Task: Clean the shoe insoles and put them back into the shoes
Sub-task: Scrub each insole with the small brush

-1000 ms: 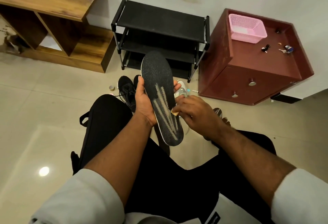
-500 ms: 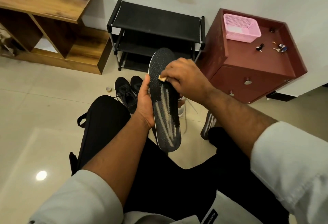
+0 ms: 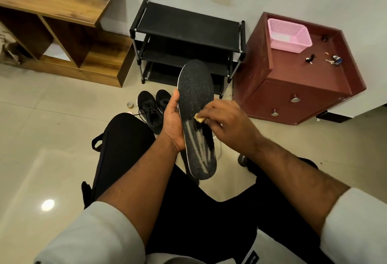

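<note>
- Insole (image 3: 195,104) was held upright in front of the black shoe rack (image 3: 186,39), heel end toward the person's lap; left hand (image 3: 172,125) gripped its left edge, thumb along the rim.
- Right hand (image 3: 228,125) pinched a small yellowish sponge (image 3: 198,118) against the insole's middle. Half a second before, the same grip had been pressing it near the toe end, so the stroke had run back down toward the heel.
- Pale wet streaks (image 3: 198,144) covered the heel half only; toe half looked dry.
- Judgement: scrubbing was mid-course, with this insole only partly covered.
- Black shoes (image 3: 154,108) stood on the floor just before the rack, left of the insole; nothing refitted yet.
</note>
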Available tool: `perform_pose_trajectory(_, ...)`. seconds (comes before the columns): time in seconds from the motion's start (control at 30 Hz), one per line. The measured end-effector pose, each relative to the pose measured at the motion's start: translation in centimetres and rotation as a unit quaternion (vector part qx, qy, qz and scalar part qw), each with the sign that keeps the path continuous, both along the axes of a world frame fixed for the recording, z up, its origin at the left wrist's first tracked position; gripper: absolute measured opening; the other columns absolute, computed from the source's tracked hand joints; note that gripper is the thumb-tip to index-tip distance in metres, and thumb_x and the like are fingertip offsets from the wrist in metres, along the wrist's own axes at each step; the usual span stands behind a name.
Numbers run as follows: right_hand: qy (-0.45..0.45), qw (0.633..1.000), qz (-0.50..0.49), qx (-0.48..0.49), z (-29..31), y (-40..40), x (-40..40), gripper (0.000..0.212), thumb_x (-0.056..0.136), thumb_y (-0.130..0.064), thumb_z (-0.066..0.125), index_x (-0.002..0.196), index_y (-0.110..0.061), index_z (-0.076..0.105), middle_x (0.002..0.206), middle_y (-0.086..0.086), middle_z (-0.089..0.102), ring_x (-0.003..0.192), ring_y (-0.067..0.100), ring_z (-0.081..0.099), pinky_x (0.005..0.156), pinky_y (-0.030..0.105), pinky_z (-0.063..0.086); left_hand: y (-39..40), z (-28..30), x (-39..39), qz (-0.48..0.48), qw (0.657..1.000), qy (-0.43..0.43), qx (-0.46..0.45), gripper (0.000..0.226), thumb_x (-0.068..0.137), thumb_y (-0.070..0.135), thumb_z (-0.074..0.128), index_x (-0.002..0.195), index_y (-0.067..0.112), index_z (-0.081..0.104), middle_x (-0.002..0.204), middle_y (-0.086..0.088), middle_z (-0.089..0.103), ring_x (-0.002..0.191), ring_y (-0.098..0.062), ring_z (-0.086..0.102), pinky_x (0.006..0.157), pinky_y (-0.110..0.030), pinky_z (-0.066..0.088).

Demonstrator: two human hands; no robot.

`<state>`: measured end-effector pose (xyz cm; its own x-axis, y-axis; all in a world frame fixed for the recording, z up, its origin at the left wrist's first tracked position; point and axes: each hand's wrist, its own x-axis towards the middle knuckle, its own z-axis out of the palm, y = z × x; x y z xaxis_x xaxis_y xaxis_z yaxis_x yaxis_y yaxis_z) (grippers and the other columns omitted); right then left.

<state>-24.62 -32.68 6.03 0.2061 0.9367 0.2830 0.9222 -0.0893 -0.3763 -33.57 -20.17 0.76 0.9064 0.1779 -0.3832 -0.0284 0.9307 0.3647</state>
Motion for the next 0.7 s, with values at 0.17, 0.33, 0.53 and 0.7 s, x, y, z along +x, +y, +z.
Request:
perform_pose_trajectory(0.17,-0.12,0.991,0.01,-0.058,0.2,1.9,0.8,0.027,0.088,-0.015,0.045,0.097,-0.015,0.07,0.09,0.001,0.062,0.081,0.02,0.055,0.072,0.034,0.038,-0.8,0.5,0.2,0.006,1.0,-0.007,-0.006,0.07,0.094,0.065,0.037,0.118,0.007,0.069,0.118,-0.017,0.068,0.107,-0.029,0.067,0.094,-0.041,0.055)
perform_pose_trajectory(0.33,-0.135,0.987,-0.071,-0.06,1.5,4.7,3.2,0.021,0.086,-0.011,0.052,0.097,-0.016,0.07,0.092,0.004,0.064,0.086,0.025,0.058,0.074,0.036,0.037,-0.9,0.4,0.2,-0.024,1.0,-0.002,0.016,0.073,0.094,0.069,0.032,0.131,0.011,0.057,0.111,-0.018,0.069,0.095,-0.033,0.067,0.086,-0.047,0.049)
perform_pose_trajectory(0.53,-0.1,0.991,-0.039,-0.08,0.6,2.6,0.5,0.024,0.091,-0.013,0.047,0.105,-0.014,0.067,0.095,0.003,0.061,0.089,0.019,0.055,0.08,0.037,0.042,-0.7,0.3,-0.1,-0.002,1.0,0.007,0.006,0.068,0.092,0.063,0.039,0.118,0.008,0.069,0.114,-0.016,0.069,0.101,-0.029,0.067,0.095,-0.043,0.048)
perform_pose_trajectory(0.7,-0.058,0.993,0.008,-0.098,-1.5,-1.3,-2.4,0.031,0.09,-0.023,0.041,0.104,-0.016,0.068,0.095,0.001,0.062,0.088,0.019,0.057,0.08,0.032,0.034,-0.3,0.3,0.1,0.017,0.999,0.036,0.018,0.075,0.095,0.066,0.033,0.122,0.001,0.061,0.114,-0.022,0.067,0.097,-0.032,0.069,0.088,-0.041,0.057)
